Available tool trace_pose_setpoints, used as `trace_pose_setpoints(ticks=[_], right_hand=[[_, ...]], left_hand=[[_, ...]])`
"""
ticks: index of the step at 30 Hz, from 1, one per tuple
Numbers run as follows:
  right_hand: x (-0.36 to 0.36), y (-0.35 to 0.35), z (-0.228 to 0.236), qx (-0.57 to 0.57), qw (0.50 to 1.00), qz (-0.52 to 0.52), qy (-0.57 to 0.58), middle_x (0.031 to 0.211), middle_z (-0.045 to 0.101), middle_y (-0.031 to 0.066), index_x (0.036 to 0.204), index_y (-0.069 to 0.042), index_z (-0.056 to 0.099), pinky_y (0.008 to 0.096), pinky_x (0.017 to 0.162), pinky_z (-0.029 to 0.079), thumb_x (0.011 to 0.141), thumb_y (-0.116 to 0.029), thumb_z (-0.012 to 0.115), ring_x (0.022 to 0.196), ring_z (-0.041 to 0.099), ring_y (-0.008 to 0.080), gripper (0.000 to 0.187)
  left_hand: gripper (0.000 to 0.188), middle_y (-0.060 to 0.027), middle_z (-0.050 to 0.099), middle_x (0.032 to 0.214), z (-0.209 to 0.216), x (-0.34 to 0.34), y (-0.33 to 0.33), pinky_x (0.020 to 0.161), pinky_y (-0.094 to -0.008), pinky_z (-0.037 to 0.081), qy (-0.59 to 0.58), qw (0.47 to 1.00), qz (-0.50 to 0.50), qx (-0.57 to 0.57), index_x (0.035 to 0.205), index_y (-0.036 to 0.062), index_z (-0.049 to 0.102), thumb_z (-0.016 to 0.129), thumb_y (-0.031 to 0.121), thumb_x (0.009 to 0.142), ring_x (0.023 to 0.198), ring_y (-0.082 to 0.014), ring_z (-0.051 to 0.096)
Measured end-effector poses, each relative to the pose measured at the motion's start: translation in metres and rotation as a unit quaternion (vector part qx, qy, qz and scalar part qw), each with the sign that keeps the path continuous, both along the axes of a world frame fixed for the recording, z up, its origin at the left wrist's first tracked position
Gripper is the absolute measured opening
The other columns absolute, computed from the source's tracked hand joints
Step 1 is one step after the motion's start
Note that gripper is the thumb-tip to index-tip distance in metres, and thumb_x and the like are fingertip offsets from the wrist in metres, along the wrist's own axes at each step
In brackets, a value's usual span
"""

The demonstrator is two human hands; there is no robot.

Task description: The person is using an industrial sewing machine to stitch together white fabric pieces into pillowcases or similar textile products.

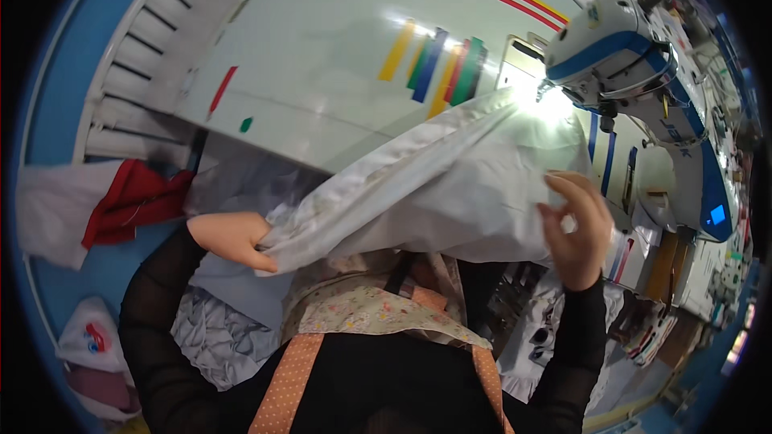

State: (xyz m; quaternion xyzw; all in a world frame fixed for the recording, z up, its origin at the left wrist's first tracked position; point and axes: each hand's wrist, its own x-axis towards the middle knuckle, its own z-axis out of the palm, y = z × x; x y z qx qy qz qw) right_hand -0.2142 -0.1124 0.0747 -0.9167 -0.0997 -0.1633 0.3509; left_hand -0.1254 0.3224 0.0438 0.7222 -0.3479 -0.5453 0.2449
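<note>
White cloth (pixel 450 209) is gripped by the left hand (pixel 232 239) beyond the table's (pixel 314 56) near edge; the right hand (pixel 581 229) is curled loosely, fingers parted.

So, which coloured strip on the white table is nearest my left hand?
The stubby green strip by the table's front edge; the others are longer and farther away.
</note>
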Motion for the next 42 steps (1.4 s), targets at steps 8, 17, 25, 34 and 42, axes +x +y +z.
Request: trace_pose_setpoints(ticks=[8, 17, 25, 34, 42], right_hand=[[0.048, 0.203, 0.049, 0.104, 0.914, 0.393, 0.003, 0.105, 0.061, 0.0151, 0.118, -0.003, 0.057, 0.0324, 0.064, 0.053, 0.066, -0.001, 0.078, 0.082, 0.062, 0.0286, 0.055], [0.113, 0.022, 0.127, 0.125, 0.978, -0.043, -0.165, 0.098, 0.063, 0.0017, 0.11, 0.0, 0.063, 0.0219, 0.069, 0.045, 0.094, -0.009, 0.058, 0.079, 0.055, 0.0051, 0.02], [0.097, 0.047, 0.083, 0.038, 0.994, 0.099, 0.001, 0.077, 0.054, -0.0074, 0.105, -0.001, 0.065, 0.0176, 0.065, 0.037, 0.092, -0.009, 0.062, 0.072, 0.047, 0.0016, 0.015], [0.063, 0.13, 0.085, 0.143, 0.968, 0.205, -0.001, 0.133, 0.052, 0.0138, 0.146, -0.005, 0.032, 0.0213, 0.064, 0.049, 0.081, -0.006, 0.071, 0.086, 0.063, 0.0132, 0.076], [0.075, 0.169, 0.01, -0.005, 0.955, 0.258, -0.149, 0.135, 0.047, 0.0143, 0.137, -0.003, 0.04, 0.0409, 0.108, 0.032, 0.084, -0.026, 0.071, 0.128, 0.042, 0.0292, 0.065]], left_hand=[[0.028, -0.0121, 0.065, 0.072, 0.126, -0.02, 0.013, 0.058, -0.0321, 0.048, -0.221, 0.948, 0.102, -0.206, 0.086, -0.0016, 0.066, 0.078, 0.02, 0.073, 0.062, -0.024, 0.063], [0.05, -0.0073, 0.069, 0.086, 0.063, -0.091, 0.184, 0.072, -0.0293, 0.049, -0.081, 0.974, 0.208, -0.048, 0.098, -0.0004, 0.067, 0.085, 0.032, 0.064, 0.079, -0.0142, 0.064], [0.048, -0.0125, 0.066, 0.104, 0.188, -0.133, 0.402, 0.086, -0.0345, 0.048, -0.6, 0.61, 0.469, 0.22, 0.123, 0.0013, 0.057, 0.068, 0.027, 0.084, 0.094, -0.0267, 0.063], [0.035, -0.0126, 0.063, 0.113, 0.186, -0.019, 0.232, 0.081, -0.0302, 0.051, -0.67, 0.549, 0.446, -0.228, 0.125, -0.001, 0.055, 0.053, 0.011, 0.092, 0.095, -0.0197, 0.063], [0.089, -0.0148, 0.052, 0.137, 0.134, 0.003, -0.071, 0.102, -0.0361, 0.041, -0.384, 0.748, 0.098, -0.532, 0.146, 0.0065, 0.032, 0.081, 0.027, 0.074, 0.128, -0.0249, 0.047]])
